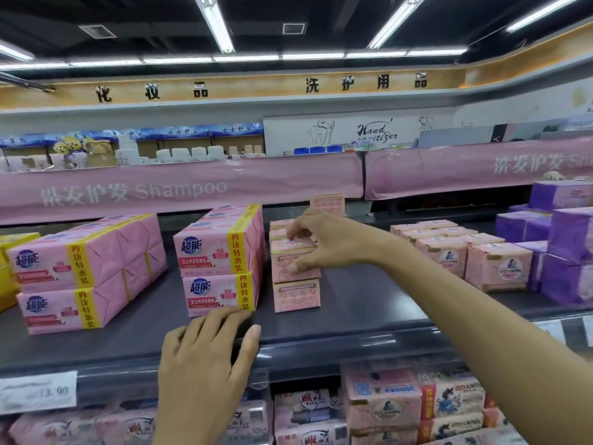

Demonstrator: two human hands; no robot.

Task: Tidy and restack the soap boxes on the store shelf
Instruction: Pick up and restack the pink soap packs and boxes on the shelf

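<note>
Head view: pale pink soap boxes [296,295] with printed front panels stand stacked near the middle of the dark shelf [369,309], just beside taller pink four-bar packs [218,261]. Right hand [324,242] grasps the upper soap box [279,268], thumb on its front face, fingers over its top. Left hand [205,354] lies flat and released at the shelf's front edge, fingertips touching the lower pack.

Pink soap boxes [295,268], yellow-banded packs [221,261], seemingly purple boxes [568,252].
</note>
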